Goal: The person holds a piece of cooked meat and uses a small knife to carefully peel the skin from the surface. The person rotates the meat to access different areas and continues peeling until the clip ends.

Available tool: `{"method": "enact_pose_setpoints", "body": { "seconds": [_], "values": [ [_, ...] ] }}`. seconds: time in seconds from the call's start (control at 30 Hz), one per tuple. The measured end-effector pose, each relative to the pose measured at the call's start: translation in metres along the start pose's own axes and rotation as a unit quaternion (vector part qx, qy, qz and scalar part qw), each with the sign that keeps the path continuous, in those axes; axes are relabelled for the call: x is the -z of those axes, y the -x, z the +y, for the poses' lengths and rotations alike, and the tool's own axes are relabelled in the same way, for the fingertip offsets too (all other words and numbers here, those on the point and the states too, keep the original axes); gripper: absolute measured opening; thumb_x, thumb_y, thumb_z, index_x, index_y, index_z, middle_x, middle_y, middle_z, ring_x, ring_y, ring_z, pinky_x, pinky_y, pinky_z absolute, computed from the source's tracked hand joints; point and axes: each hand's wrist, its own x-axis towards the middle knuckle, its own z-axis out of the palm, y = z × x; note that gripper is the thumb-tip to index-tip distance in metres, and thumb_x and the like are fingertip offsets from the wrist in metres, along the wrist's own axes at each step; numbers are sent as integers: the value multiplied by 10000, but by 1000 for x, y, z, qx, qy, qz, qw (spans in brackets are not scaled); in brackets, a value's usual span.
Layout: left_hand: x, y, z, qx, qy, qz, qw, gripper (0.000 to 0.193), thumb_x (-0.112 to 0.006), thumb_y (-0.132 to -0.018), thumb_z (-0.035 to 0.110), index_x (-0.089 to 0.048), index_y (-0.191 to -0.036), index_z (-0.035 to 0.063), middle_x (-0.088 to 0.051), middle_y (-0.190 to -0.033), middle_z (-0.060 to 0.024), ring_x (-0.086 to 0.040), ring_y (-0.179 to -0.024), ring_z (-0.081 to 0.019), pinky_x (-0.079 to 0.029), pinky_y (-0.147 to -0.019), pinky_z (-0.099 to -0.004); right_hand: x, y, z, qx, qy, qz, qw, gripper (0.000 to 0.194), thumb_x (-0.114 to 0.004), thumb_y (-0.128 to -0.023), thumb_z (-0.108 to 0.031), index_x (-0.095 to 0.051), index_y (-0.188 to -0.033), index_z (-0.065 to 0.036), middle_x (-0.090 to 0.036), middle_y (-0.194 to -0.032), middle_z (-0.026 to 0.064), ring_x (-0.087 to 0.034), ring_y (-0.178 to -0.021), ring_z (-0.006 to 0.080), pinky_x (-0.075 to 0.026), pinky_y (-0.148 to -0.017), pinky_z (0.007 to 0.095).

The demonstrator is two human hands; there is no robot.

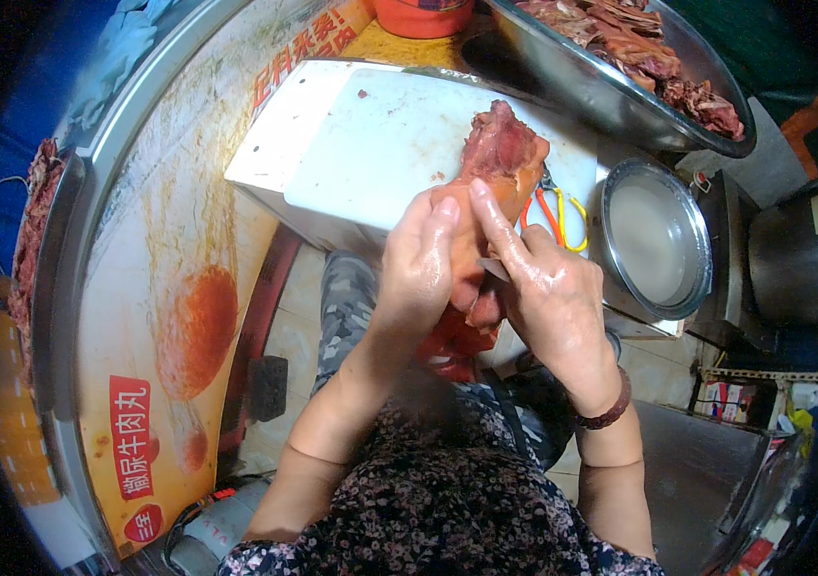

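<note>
A long piece of skin-on meat [468, 237] lies lengthwise before me, its raw reddish end resting over a white cutting board [373, 137]. My left hand [419, 270] grips its left side, with the thumb along the skin. From under my right hand [556, 288] a short metal blade [493, 269] sticks out against the meat; fingers hide its handle. The right index finger presses on the skin higher up. Partly behind the meat and my right hand lie pliers [560, 212] with orange and yellow handles. Something red [459, 345] shows below the meat.
Right of the board stands a metal bowl [653, 230] of cloudy liquid. A large metal basin [596, 72] heaped with meat is at the back right, near a red container [423, 18]. Beyond the bowl sits a dark pot [794, 259]. More meat [38, 245] lies far left.
</note>
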Motion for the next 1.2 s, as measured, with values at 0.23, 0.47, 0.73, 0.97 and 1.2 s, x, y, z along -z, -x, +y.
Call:
{"method": "enact_pose_setpoints", "body": {
  "seconds": [0.23, 0.47, 0.73, 0.97, 1.2],
  "values": [
    [-5, 4, 1, 64, 13, 16, 998, 403, -403, -1087, 287, -563, -1186, -69, -646, -1048, -113, -611, -920, -136, -512, -827, -280, -10, 6, -1, -14, 0, 9, 1000, 829, -753, -748, -82, -470, -1504, -268, -559, -763, 109, -641, -616, 284, -515, -544, 395],
    [-7, 2, 1, 56, 4, 8, 998, 429, -358, -1097, 272, -547, -1256, -79, -645, -1170, -151, -638, -1010, -175, -517, -918, -298, -7, 14, -1, -24, -27, -18, 999, 893, -782, -691, -29, -486, -1493, -287, -548, -764, 116, -632, -631, 294, -526, -585, 400],
    [-19, 5, 5, 60, 89, -18, 994, 414, -369, -1094, 299, -570, -1134, -60, -639, -960, -116, -604, -781, -139, -520, -707, -270, -5, 17, 9, -155, -365, 194, 897, 266, -712, -780, 51, -674, -1041, 12, -655, -870, 117, -646, -724, 190, -530, -706, 310],
    [-20, 5, -8, 65, 107, 1, 992, 395, -394, -1089, 293, -538, -1156, -68, -634, -971, -111, -609, -816, -135, -528, -739, -273, -16, -6, -7, -216, -533, 265, 774, 158, -759, -819, 35, -637, -919, 20, -621, -943, 54, -608, -786, 101, -494, -704, 228],
    [-23, 9, -13, 57, 57, 29, 996, 388, -431, -1076, 294, -525, -1166, -71, -624, -987, -106, -603, -850, -122, -523, -765, -272, -26, -6, -13, -211, -427, 281, 833, 146, -767, -784, 4, -643, -858, 26, -651, -881, 97, -620, -780, 188, -501, -731, 291]
  ]
}}
